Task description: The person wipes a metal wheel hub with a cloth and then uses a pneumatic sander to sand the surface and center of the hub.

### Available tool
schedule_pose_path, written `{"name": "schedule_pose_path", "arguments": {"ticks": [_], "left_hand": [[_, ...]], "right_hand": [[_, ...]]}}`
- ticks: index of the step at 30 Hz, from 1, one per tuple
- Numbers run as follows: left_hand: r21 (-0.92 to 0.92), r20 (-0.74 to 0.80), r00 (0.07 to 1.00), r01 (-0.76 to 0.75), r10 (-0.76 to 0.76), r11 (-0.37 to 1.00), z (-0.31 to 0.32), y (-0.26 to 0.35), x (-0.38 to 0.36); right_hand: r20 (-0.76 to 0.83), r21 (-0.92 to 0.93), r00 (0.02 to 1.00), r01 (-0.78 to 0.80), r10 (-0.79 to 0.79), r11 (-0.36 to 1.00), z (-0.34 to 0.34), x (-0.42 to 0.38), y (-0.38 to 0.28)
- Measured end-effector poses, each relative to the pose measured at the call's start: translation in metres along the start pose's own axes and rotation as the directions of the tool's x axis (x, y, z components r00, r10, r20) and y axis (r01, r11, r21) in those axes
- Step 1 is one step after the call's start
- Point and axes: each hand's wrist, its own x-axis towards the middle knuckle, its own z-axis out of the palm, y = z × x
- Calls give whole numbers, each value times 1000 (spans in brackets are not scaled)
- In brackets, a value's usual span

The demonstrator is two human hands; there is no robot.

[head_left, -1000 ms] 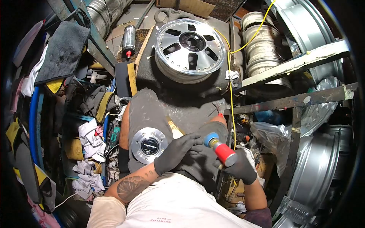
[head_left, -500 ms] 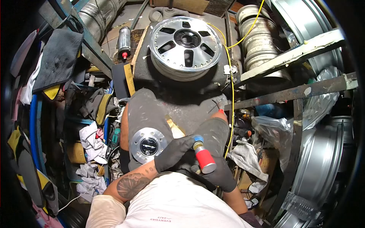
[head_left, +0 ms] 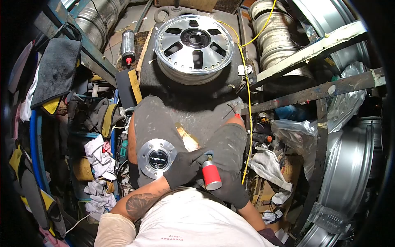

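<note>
A small red cylinder [head_left: 211,174] with a silver end and a narrow metal neck is held in front of my lap. My gloved right hand [head_left: 231,188] is closed around it from behind, its fingers mostly hidden. My gloved left hand [head_left: 182,167] has its fingers closed at the bluish end of the cylinder. A round silver wheel centre cap [head_left: 168,150] with a black emblem rests on my left thigh, next to my left hand. Beyond my knees a silver alloy wheel [head_left: 177,52] lies face up on a dark padded surface [head_left: 153,82].
A yellow hose [head_left: 252,111] runs down the right side. Metal rack bars [head_left: 308,96] and stacked rims [head_left: 349,177] stand at right. A bottle with a red tip [head_left: 128,47] lies beside the wheel. Rags [head_left: 100,156] and clutter crowd the left.
The cylinder and both hands have shifted slightly left. My left fingers now cover more of its blue end. The view has shifted a little; the centre cap remains on my thigh.
</note>
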Motion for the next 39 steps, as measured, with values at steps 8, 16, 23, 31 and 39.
{"name": "schedule_pose_path", "arguments": {"ticks": [8, 16, 23, 31, 39], "left_hand": [[-501, -171, 985, -115, 32, 858, -12, -19, 13], [-362, -81, 997, -16, -14, 932, -6, -19, 5], [-563, 19, 998, 56, -56, 825, 11, -26, 7], [-687, 151, 973, 230, -174, 689, 9, -20, 9], [-801, 345, 922, 388, -178, 456, -9, 0, 5]], "right_hand": [[-146, -33, 987, 70, -74, 997, -1, 4, 7], [-114, -9, 992, 44, -45, 999, -4, 5, 14], [-16, 192, 999, -27, 31, 981, -1, 4, 29], [-28, 164, 999, 37, -33, 986, -6, 8, 22], [166, 664, 985, -145, 44, 734, -15, 6, 10]]}}
